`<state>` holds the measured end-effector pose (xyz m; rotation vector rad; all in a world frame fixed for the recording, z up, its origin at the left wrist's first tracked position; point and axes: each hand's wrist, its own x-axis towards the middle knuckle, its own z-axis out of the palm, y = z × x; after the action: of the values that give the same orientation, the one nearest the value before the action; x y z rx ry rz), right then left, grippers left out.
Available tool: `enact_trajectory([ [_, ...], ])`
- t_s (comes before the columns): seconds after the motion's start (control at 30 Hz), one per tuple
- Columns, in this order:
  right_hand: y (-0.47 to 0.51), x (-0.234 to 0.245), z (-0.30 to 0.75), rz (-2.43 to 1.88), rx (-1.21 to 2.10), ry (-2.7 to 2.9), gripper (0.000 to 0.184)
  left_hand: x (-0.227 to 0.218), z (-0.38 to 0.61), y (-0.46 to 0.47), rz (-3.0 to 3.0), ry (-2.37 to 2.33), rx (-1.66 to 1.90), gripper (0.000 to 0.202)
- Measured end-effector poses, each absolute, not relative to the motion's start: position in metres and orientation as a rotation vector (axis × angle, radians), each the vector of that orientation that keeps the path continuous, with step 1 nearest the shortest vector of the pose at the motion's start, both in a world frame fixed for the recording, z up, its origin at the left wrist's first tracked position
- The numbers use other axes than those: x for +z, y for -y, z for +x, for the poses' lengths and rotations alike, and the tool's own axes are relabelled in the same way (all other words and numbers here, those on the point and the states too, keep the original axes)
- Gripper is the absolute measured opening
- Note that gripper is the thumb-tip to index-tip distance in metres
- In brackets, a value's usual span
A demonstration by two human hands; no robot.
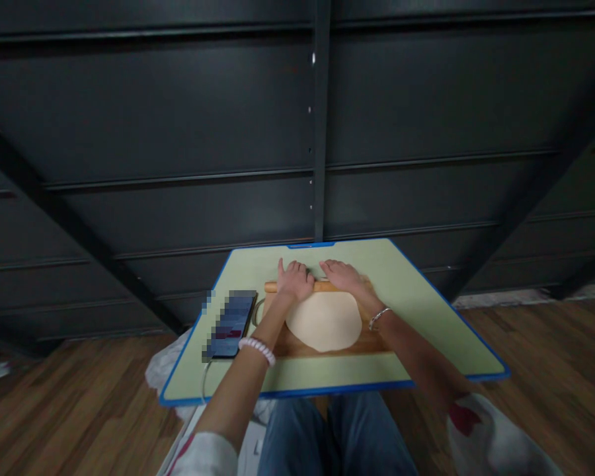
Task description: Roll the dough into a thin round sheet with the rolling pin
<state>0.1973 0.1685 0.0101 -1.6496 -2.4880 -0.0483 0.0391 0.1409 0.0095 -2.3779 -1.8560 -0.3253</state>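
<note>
A wooden rolling pin (270, 287) lies crosswise along the far edge of a flat, pale sheet of dough (324, 321). My left hand (296, 281) bears down on the pin with its fingers curled over it and the thumb sticking out. On the pin's right part rests my right hand (346, 276), its fingers closed together and reaching over the far side. Both hands hide much of the pin. Under the dough is a brown wooden board (297, 348), partly covered by my forearms.
The board lies on a pale green table top (426, 330) with a blue edge. Left of the board is a phone (231, 324) with a cable (204, 380). Behind the table rises a dark panelled wall (203, 112). A crumpled white plastic bag (164, 365) hangs below at the left.
</note>
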Motion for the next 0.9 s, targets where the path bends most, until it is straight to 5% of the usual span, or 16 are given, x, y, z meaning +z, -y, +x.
enact_trajectory([
  [0.43, -0.085, -0.002, 0.202, -1.466, -0.179, 2.365, 0.050, -0.001, 0.029, -0.064, -2.437, 1.655, -0.422, 0.044],
  [0.9, -0.026, -0.014, 0.226, -1.280, 0.191, 2.419, 0.050, 0.011, 0.048, 0.040, -2.370, 1.651, -0.458, 0.050],
])
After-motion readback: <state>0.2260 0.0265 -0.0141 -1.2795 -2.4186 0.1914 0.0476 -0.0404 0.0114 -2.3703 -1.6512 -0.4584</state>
